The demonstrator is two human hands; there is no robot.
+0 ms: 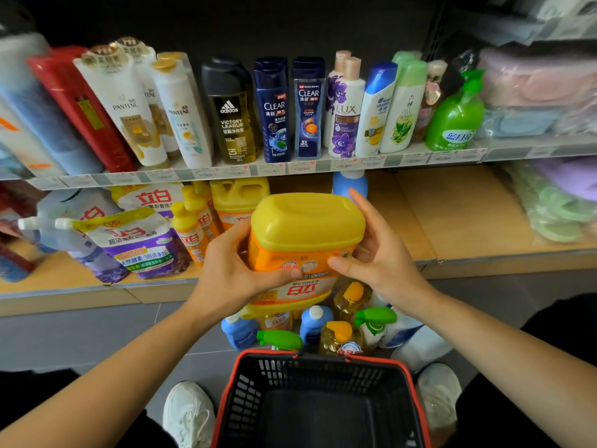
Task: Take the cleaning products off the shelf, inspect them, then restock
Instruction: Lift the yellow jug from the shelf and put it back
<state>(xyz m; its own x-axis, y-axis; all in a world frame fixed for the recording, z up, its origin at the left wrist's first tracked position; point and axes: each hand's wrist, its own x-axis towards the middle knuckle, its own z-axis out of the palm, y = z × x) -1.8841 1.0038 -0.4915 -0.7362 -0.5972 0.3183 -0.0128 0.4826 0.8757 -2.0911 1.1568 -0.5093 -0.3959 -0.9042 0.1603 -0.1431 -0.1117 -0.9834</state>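
Observation:
I hold a large yellow detergent jug (307,227) with an orange label upside down in front of the lower shelf (458,221). My left hand (226,270) grips its left side, thumb across the label. My right hand (378,250) holds the right side, thumb on the label and fingers up along the jug. More cleaning products stand on the floor below the jug: blue bottles (315,321), green-topped spray bottles (374,318) and amber bottles with orange caps (339,337). The jug's cap end is hidden behind my hands.
A red and black basket (323,399), with nothing in it, sits between my feet. The lower shelf's left half holds refill pouches (142,244), small yellow bottles (189,231) and another yellow jug (239,195). Shampoo bottles (274,108) line the upper shelf (323,164).

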